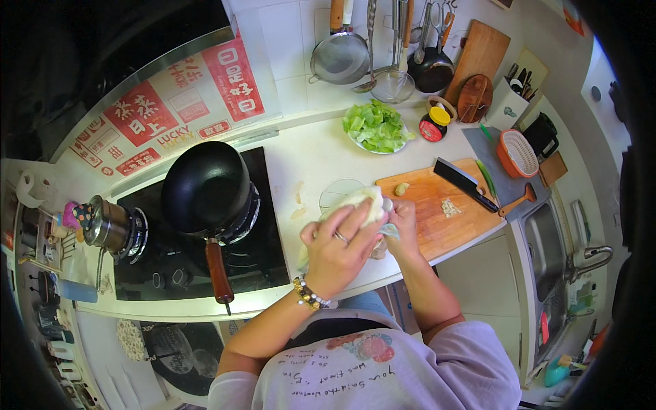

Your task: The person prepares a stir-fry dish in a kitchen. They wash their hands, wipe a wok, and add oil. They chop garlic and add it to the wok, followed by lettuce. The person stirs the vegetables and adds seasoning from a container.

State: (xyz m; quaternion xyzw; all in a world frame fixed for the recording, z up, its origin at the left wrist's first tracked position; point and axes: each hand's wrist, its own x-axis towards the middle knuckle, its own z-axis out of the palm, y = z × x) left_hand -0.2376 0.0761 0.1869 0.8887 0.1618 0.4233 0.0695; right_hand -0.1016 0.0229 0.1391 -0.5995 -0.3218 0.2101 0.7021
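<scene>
My left hand (341, 246), with a ring and a beaded bracelet, presses a pale cloth (366, 200) around a small whitish object (387, 205) whose kind I cannot tell. My right hand (403, 225) is closed at the other side of the cloth and that object. Beside my hands lies a wooden cutting board (430, 236) with a piece of ginger (402, 189), chopped pale bits (450, 208), a black-handled cleaver (461, 182) and a green stalk (484, 177). Behind them a plate of lettuce (376, 125) stands near the wall.
A black wok (206, 187) with a wooden handle sits on the glass hob (154, 282), left of a lidded steel pot (110, 225). A yellow-lidded jar (434, 124), an orange basket (517, 154), a knife block (506, 105) and a sink (546, 251) are to the right.
</scene>
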